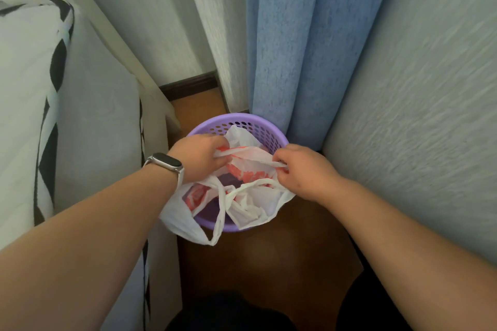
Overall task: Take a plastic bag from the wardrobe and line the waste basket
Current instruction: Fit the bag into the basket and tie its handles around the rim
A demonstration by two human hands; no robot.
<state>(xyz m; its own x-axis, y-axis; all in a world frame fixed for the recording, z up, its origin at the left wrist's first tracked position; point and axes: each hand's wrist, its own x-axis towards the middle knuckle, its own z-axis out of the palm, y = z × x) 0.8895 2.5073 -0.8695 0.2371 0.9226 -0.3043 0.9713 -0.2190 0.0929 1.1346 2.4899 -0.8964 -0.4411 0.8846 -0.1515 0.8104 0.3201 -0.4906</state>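
1. The place is a narrow corner of a room with a brown wooden floor (282, 263). A pale textured wall (430, 88) stands on the right side, and a dark baseboard (189, 86) runs along the far wall.
2. A blue curtain (295, 48) hangs down in folds to the floor, and a pale curtain (212, 21) hangs just beside it on the left.
3. On the left there is a bed with white bedding (24, 102) that has a black pattern.
4. The waste basket (250, 122) is purple and round, with small holes in its wall. It stands on the floor, and its far right side touches the blue curtain.
5. The plastic bag (252, 164) is white with red print. It lies over the mouth of the basket, partly inside it, and its loose parts and one handle loop hang over the near rim.
6. The left hand (200, 156) is closed around the edge of the bag at the left side of the basket, with the fingers curled into the plastic. A smart band (165, 164) with a white strap is on this wrist.
7. The right hand (304, 169) pinches the bag edge at the right side of the basket between the thumb and the curled fingers.
8. Between the two hands the bag edge is stretched across the opening.
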